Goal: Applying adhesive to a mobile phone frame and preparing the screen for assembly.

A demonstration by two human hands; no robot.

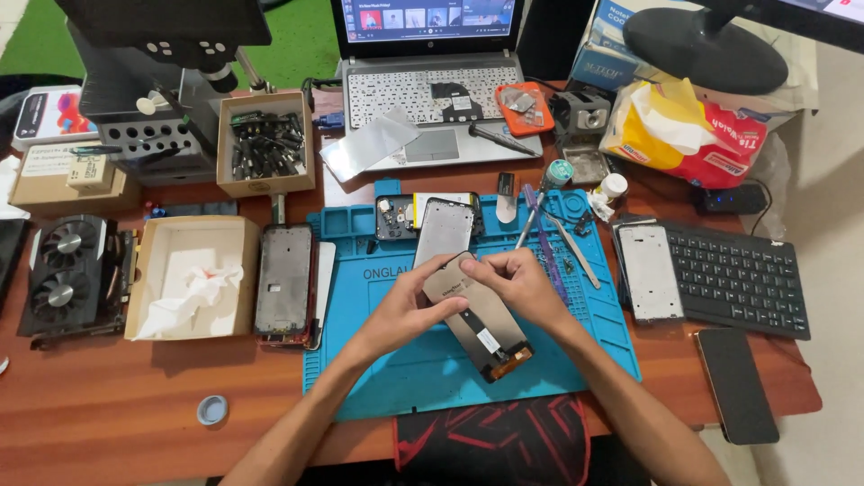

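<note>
Both my hands hold a detached phone screen panel [483,331] above the blue repair mat [378,360]. The panel lies back side up, grey with an orange flex strip at its lower end. My left hand [409,301] grips its upper left edge. My right hand [517,281] pinches the top end, fingers curled over it. Just beyond my hands, an opened phone body [444,229] and a small circuit board [394,218] rest on the mat's far part. Tweezers [569,245] and a thin tool [531,220] lie to the right of them.
A phone frame [284,281] lies left of the mat, beside a cardboard box with tissue [191,277]. Another frame [650,272], a black keyboard [738,279] and a dark phone [736,385] sit right. A laptop [432,99], parts box [266,144], microscope base [153,135] and graphics card [67,270] surround.
</note>
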